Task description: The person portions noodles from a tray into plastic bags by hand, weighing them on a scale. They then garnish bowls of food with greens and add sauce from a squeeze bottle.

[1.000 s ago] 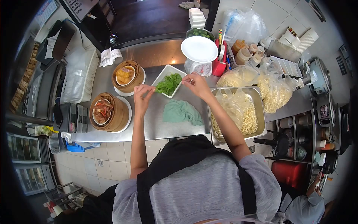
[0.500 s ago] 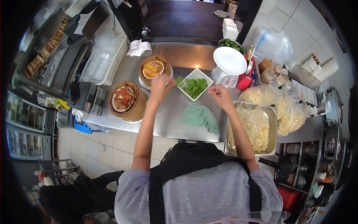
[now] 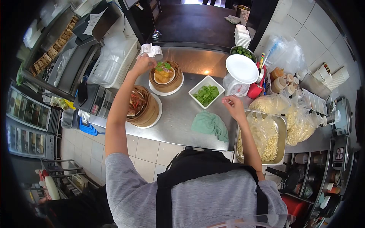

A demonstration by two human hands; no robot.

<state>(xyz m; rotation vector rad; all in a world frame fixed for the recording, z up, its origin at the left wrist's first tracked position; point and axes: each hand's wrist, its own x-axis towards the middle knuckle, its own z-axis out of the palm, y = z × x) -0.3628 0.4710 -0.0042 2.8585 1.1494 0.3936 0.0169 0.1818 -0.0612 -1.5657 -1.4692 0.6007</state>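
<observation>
My left hand [image 3: 144, 64] is at the left edge of the back bamboo steamer [image 3: 167, 82], close to the paper slips. Its fingers are bent together; whatever they may hold is hidden. In that steamer, green leaves [image 3: 164, 66] lie on top of the yellow food [image 3: 164, 77] in a white bowl. Beneath my left forearm stands another bamboo steamer [image 3: 147, 111], holding a brown dish [image 3: 135, 102] with red strips. My right hand [image 3: 234, 106] hovers right of a square white bowl [image 3: 193, 92] of leafy greens [image 3: 206, 95], its fingers curled with nothing visible in them.
Curled paper slips [image 3: 151, 51] sit at the counter's back edge. A green cloth [image 3: 210, 125] lies in front of the bowl. To the right are a scale with a white plate [image 3: 242, 69], a metal tray of noodles [image 3: 270, 146], bagged noodles [image 3: 299, 125] and sauce bottles [image 3: 279, 84].
My left hand has moved left from beside the greens bowl to the back steamer. Green leaves now top the yellow food. My right hand stays near the bowl. The whole view has shifted slightly.
</observation>
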